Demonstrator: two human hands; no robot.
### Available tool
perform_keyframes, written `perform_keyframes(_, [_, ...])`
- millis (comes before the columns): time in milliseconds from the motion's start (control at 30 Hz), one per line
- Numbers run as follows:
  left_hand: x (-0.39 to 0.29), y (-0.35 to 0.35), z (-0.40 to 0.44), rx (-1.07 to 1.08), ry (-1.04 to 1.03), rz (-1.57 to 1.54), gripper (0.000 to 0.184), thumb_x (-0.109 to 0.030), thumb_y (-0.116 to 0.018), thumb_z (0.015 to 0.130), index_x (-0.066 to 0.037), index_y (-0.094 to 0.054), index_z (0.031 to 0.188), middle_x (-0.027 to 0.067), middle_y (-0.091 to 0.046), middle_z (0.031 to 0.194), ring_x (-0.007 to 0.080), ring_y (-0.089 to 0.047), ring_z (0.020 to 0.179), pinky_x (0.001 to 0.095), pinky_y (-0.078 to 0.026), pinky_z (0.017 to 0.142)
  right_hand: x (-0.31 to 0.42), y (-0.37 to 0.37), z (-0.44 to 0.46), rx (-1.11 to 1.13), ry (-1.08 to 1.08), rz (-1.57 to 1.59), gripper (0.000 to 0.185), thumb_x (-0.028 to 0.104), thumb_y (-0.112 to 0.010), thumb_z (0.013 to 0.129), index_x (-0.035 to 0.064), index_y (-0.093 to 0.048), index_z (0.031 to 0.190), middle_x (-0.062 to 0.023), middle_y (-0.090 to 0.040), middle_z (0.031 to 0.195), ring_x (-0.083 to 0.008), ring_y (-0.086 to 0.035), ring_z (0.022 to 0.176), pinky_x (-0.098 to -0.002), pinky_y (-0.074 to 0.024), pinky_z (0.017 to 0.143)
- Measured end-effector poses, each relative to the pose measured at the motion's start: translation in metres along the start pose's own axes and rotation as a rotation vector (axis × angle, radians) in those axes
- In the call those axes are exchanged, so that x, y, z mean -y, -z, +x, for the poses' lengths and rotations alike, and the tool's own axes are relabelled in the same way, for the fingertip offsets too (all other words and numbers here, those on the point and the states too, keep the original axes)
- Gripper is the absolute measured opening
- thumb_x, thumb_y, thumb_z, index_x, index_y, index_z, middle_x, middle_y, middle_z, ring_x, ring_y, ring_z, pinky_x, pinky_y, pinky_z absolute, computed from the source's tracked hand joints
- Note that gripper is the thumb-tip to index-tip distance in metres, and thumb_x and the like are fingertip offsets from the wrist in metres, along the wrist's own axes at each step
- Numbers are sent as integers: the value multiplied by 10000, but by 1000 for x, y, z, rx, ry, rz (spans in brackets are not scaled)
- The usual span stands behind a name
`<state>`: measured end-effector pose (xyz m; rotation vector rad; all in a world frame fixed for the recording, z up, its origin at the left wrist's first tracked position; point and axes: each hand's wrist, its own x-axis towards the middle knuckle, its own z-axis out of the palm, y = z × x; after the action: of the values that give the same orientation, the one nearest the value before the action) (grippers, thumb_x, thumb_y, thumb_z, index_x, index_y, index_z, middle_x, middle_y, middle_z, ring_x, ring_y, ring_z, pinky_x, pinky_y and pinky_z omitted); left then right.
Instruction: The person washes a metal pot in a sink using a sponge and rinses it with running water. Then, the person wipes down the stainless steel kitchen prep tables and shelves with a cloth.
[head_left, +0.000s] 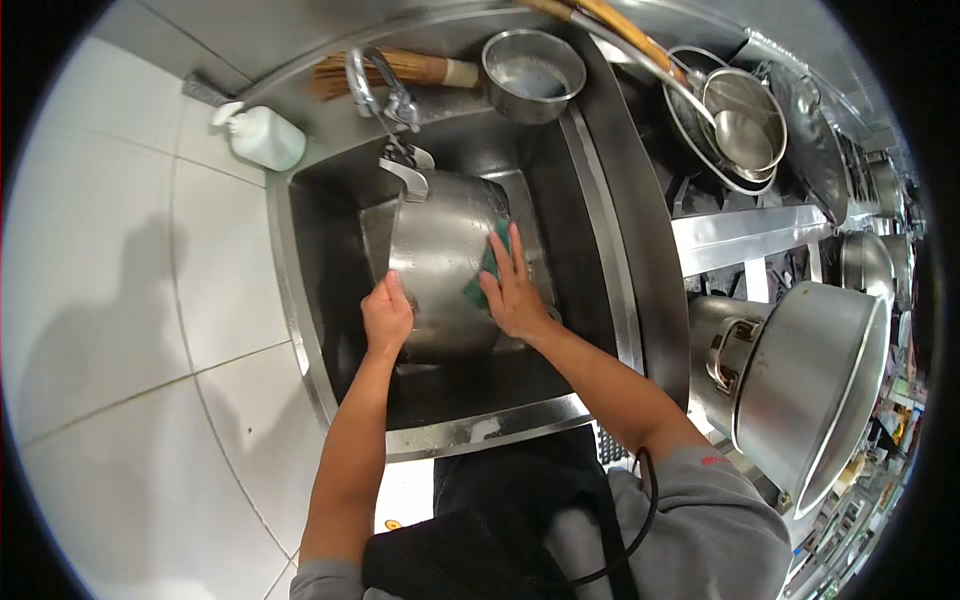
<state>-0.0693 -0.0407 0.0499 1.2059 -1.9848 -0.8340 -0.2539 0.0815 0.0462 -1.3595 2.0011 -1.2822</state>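
A large stainless steel pot [450, 255] lies on its side in the sink [335, 250], its metal wall wet and shiny. My left hand [387, 318] is closed over the pot's rim at its left edge, fingers hidden behind it. With fingers stretched out, my right hand [517, 290] presses a green scouring pad [497, 250] against the pot's outer side. One pot handle [405, 178] points up toward the faucet [385, 90].
Behind the sink sit a white pump bottle [268, 138], a straw whisk broom [400, 70] and a small metal pot [533, 75]. Strainers and a ladle [742, 138] rest over the stove at right. A big aluminium pot [810, 380] stands nearer me. White tiles [110, 300] cover the left wall.
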Motion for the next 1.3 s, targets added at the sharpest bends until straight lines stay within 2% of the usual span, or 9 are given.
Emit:
perform_keyframes(100, [1, 3, 3, 24, 9, 34, 405, -264, -447, 1008, 37, -573, 767, 258, -570, 683, 460, -574, 667, 449, -457, 585, 0, 29, 9, 87, -144, 85, 472, 203, -502, 982, 85, -418, 1431, -209, -200, 1566, -387, -350, 1379, -425, -345, 1096])
perform_keyframes(200, [-2, 4, -2, 25, 5, -25, 426, -282, -427, 1010, 43, -585, 784, 283, -578, 731, 484, -579, 724, 485, -448, 604, -1, 76, 81, -211, 226, 88, 355, 8, -508, 942, 36, -558, 1292, -228, -506, 1375, -315, -445, 1331, -354, -373, 1084])
perform_keyframes(433, [-2, -4, -72, -144, -1, -35, 403, -252, -439, 1009, 38, -565, 759, 278, -548, 681, 485, -548, 653, 482, -421, 550, 40, 148, 250, -183, 147, -374, 350, 267, -579, 935, 54, -614, 1210, -217, -541, 1335, -380, -543, 1204, -397, -465, 970])
perform_keyframes(533, [-27, 9, -71, -169, 214, -190, 366, -202, -404, 1015, 46, -541, 783, 262, -525, 676, 457, -518, 619, 445, -408, 553, 64, 113, 270, -202, 359, -684, 355, 332, -582, 914, 46, -658, 1111, -210, -629, 1197, -407, -589, 1099, -446, -475, 932])
perform_keyframes(600, [-35, 19, -55, -188, 284, -228, 375, -216, -405, 1018, 42, -537, 780, 246, -501, 656, 423, -468, 583, 428, -404, 556, 84, 64, 271, 3, 216, -561, 391, 386, -558, 905, 21, -666, 995, -189, -693, 996, -438, -631, 918, -476, -506, 839])
perform_keyframes(733, [12, 13, -25, -285, 289, -224, 393, -237, -407, 1022, 39, -536, 775, 241, -487, 651, 403, -427, 579, 427, -405, 570, 46, -14, 292, 172, 152, -589, 513, 522, -515, 904, 30, -655, 867, -157, -693, 775, -357, -665, 681, -446, -540, 647])
perform_keyframes(800, [16, 18, -9, -268, 244, -149, 428, -272, -415, 1015, 51, -565, 777, 292, -564, 714, 487, -556, 672, 497, -420, 581, 56, -29, 302, 515, -424, -345, 635, 644, -444, 895, 49, -615, 752, -106, -642, 673, -234, -625, 548, -362, -512, 500])
perform_keyframes(967, [25, 19, 17, -230, 270, -137, 425, -271, -420, 1016, 50, -556, 774, 291, -566, 730, 482, -562, 692, 497, -421, 598, 110, -25, 316, 516, -344, -444, 703, 625, -410, 925, 9, -553, 617, -68, -502, 503, -177, -525, 421, -337, -442, 395])
perform_keyframes(1300, [-3, 13, 34, -157, 365, -239, 434, -274, -432, 1019, 51, -521, 745, 268, -553, 684, 428, -551, 617, 457, -414, 578, 105, -65, 320, 441, -342, -159, 533, 405, -508, 959, -29, -589, 660, -115, -600, 589, -179, -611, 479, -304, -536, 442])
